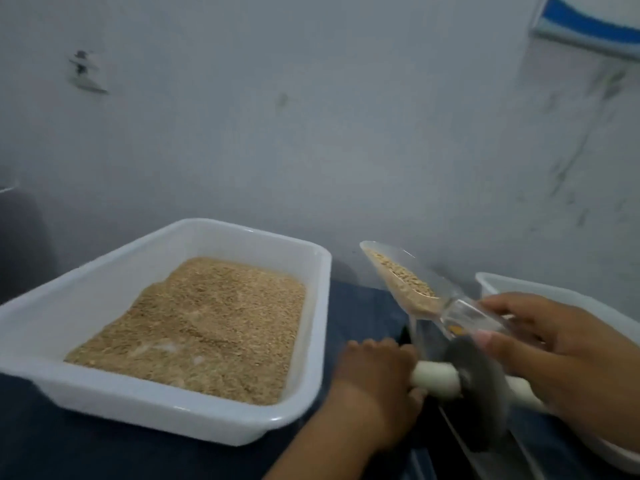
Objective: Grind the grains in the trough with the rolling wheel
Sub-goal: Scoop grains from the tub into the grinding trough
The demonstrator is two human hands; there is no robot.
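Observation:
A dark grey rolling wheel (479, 386) on a white axle handle (434, 375) stands in a dark trough (460, 441) at the lower right. My left hand (375, 379) grips the left end of the axle handle. My right hand (550, 348) holds a clear plastic scoop (405, 277) by its handle, just above the wheel. The scoop carries tan grains and points up and to the left. The right end of the axle shows under my right hand. The trough's inside is mostly hidden by the wheel and my hands.
A large white tub (104, 282) holding a bed of tan grains (207, 327) sits at the left on the dark blue tabletop (363, 306). The rim of a second white tub (512, 284) shows at the right. A grey wall stands close behind.

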